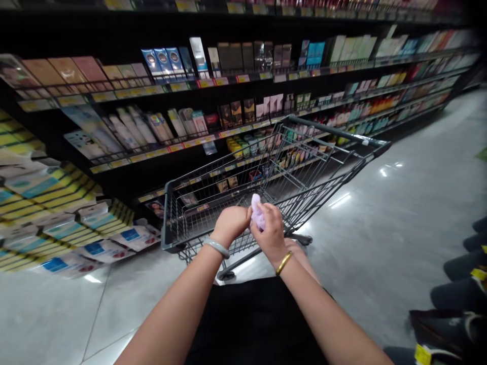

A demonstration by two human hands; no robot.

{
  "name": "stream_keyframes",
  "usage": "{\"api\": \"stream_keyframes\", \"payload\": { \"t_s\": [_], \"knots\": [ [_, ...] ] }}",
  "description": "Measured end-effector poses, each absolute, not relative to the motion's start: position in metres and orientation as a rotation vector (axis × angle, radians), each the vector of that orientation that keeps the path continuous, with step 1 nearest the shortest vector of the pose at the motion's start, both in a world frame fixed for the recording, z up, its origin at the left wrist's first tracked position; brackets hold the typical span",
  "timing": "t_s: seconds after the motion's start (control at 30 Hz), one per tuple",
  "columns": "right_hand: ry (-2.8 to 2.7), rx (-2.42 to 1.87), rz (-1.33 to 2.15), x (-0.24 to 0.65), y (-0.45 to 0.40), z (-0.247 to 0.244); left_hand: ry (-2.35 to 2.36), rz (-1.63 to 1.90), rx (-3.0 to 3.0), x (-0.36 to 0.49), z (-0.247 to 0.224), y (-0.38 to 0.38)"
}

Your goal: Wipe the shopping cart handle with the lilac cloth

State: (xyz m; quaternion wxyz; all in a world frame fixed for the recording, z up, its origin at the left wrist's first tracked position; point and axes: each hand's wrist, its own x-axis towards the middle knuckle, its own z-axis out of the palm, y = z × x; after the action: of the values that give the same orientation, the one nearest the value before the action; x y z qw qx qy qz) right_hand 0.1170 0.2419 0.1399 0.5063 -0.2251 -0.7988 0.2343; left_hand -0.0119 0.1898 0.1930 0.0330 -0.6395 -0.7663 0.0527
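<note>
A small crumpled lilac cloth (257, 213) is pinched in the fingers of my right hand (271, 228), which has a gold bangle at its wrist. Close beside it, my left hand (231, 223) is curled closed, its fingertips meeting the cloth's left edge; a pale bangle circles that wrist. What the left fingers grip, if anything, is hidden. Both hands are above the near side of a grey wire shopping cart (224, 203), whose handle is at the upper right.
Shelves (182, 144) of boxes and bottles run along the back. White packages (101, 248) and yellow-black striped stacks (34, 203) stand at the left. Dark rounded items with yellow tags (456, 291) line the right edge. Grey floor (365, 238) shows beside the cart.
</note>
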Motion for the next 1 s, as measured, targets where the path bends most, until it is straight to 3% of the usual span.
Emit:
{"api": "stream_keyframes", "payload": {
  "t_s": [0.17,0.37,0.73,1.0],
  "knots": [
    [-2.224,-0.442,0.559,0.123,0.275,0.157,-2.302,0.150,-2.009,-0.013,0.197,0.188],
    [-2.200,-0.749,0.799,0.111,0.299,0.203,-2.463,0.062,-1.889,-0.011,0.206,0.188],
    [-2.780,-0.501,0.389,0.091,0.291,0.232,-2.540,-0.016,-1.840,-0.014,0.220,0.177],
    [-2.922,-0.187,0.342,0.105,0.304,0.234,-2.495,-0.027,-1.897,-0.018,0.226,0.170]
  ]
}}
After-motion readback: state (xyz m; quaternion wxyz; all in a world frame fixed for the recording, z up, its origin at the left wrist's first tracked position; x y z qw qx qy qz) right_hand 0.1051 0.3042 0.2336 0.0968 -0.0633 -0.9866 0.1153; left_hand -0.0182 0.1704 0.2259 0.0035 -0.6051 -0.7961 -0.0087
